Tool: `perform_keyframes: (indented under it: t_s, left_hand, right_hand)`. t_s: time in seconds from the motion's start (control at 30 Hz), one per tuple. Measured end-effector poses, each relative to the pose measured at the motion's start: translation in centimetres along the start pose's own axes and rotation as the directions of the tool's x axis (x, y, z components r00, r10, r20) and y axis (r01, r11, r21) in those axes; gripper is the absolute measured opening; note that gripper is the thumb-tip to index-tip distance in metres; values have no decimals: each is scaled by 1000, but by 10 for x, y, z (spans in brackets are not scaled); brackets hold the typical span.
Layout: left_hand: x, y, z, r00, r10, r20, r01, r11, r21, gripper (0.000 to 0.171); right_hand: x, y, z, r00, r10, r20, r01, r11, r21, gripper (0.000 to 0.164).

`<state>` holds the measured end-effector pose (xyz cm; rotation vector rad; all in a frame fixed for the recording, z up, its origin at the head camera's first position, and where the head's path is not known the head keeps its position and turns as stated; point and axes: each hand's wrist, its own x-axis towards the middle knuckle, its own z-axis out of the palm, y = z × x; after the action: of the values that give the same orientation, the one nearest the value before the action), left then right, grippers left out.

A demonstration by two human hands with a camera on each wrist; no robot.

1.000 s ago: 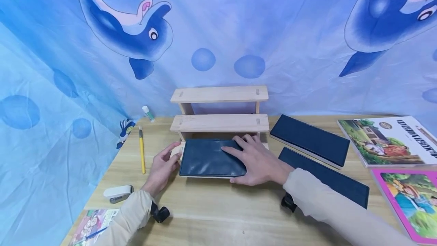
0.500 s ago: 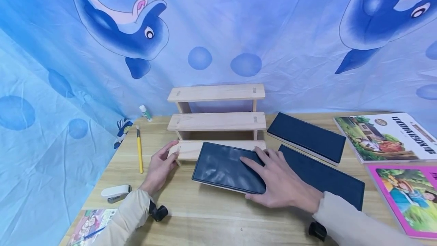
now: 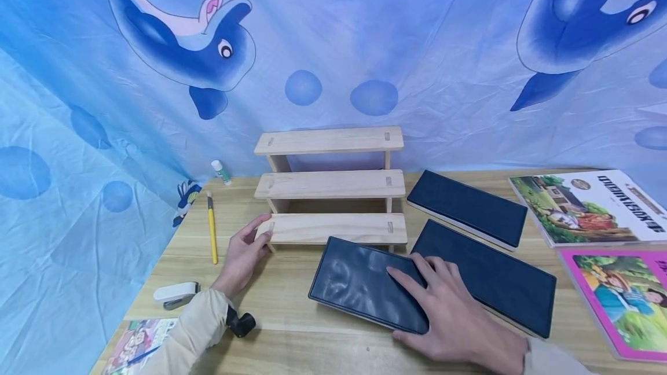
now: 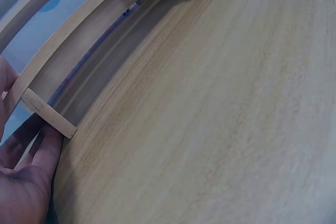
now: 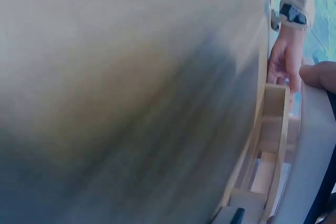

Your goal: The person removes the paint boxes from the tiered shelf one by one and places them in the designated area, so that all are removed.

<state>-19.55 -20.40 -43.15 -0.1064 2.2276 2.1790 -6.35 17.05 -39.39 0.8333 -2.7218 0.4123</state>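
The right hand [image 3: 448,314] holds a dark-topped box [image 3: 367,285] across its right-hand end, thumb on the near edge and fingers over the far side. That span presumably lets one hand manage it. The box sits just in front of the wooden stand [image 3: 330,227], its right part reaching beyond the stand's right end. The left hand [image 3: 244,256] pinches the left end of the stand's lowest step, probably to steady it. To the stand's right lie a second box [image 3: 469,208] and a third box [image 3: 500,282]. The right hand is palm down, its index finger extended along the top; the left reaches forward, thumb uppermost.
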Motion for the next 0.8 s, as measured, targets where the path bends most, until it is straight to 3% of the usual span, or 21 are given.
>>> perform_keyframes:
  t_s: [0.47, 0.8]
  left_hand:
    - [1, 0, 2, 1000, -5, -21, 5, 1000, 11, 40]
    - [0, 0, 1, 1000, -18, 4, 18, 1000, -10, 42]
  right_hand:
    - [-37, -1, 16, 1000, 16, 25, -15, 1000, -19, 85]
    - [-43, 5, 23, 989, 70, 134, -72, 997, 10, 83]
